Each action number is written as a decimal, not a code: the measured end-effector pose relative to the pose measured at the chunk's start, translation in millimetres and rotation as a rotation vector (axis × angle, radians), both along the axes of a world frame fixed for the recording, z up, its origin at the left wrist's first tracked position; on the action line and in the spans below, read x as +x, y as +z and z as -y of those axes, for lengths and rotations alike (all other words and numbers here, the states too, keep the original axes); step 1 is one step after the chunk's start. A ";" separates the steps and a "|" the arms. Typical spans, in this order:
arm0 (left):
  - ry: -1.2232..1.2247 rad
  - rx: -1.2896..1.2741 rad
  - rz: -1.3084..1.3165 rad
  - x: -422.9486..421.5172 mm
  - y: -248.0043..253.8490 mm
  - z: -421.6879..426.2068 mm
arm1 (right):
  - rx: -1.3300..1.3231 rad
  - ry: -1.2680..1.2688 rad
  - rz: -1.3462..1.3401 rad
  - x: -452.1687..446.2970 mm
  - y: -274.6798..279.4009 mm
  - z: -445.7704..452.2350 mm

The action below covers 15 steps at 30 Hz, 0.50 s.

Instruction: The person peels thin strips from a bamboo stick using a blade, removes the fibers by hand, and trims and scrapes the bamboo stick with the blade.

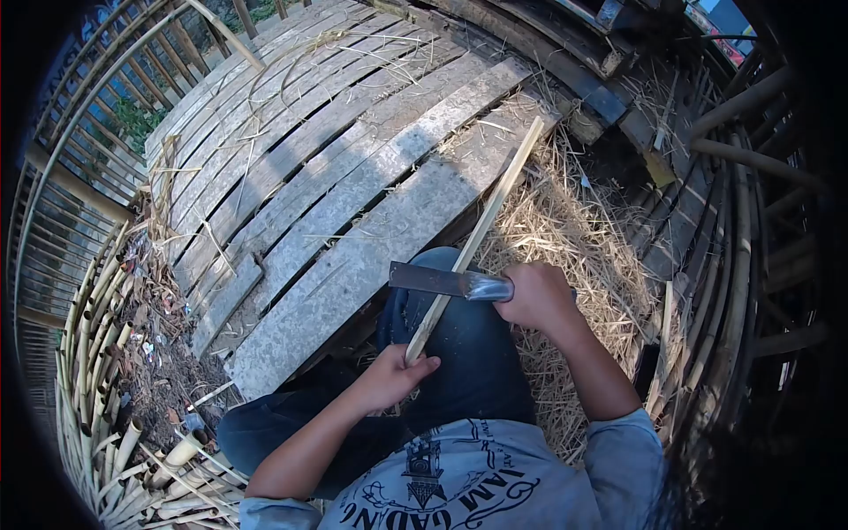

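Observation:
My left hand (395,378) is closed round the lower end of a long, pale bamboo strip (500,194). The strip slants up and to the right across my raised knee, its far end over the edge of the planks. In my right hand (540,299) is the handle of a machete (428,279) with a short, dark, broad blade and a shiny metal collar. The blade points left and lies across the strip above my knee. Whether its edge bites into the strip I cannot tell.
A low platform of weathered planks (327,203) with gaps stretches ahead to the left. Pale shavings (574,238) are heaped at my right. Bamboo poles (93,336) are piled at the left, beside a bamboo fence (79,168). More poles (729,256) stand along the right.

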<state>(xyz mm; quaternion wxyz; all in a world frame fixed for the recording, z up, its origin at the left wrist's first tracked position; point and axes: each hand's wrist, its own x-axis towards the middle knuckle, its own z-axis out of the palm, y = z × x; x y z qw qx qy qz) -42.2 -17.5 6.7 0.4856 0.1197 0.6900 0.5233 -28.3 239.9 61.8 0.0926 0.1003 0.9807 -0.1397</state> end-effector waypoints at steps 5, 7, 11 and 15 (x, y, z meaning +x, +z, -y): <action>0.043 -0.082 -0.208 9.1 5.2 -3.3 | 0.072 -0.233 -0.048 -5.4 14.2 -5.1; 0.052 -0.073 -0.207 8.7 1.8 -1.3 | 0.041 -0.083 -0.038 1.3 14.9 3.3; 0.026 -0.112 -0.157 7.6 10.6 -3.3 | 0.102 0.061 0.040 -0.8 -4.0 -9.1; 0.001 -0.037 -0.216 5.6 10.8 -2.8 | 0.013 -0.263 -0.027 -16.2 -6.0 -34.9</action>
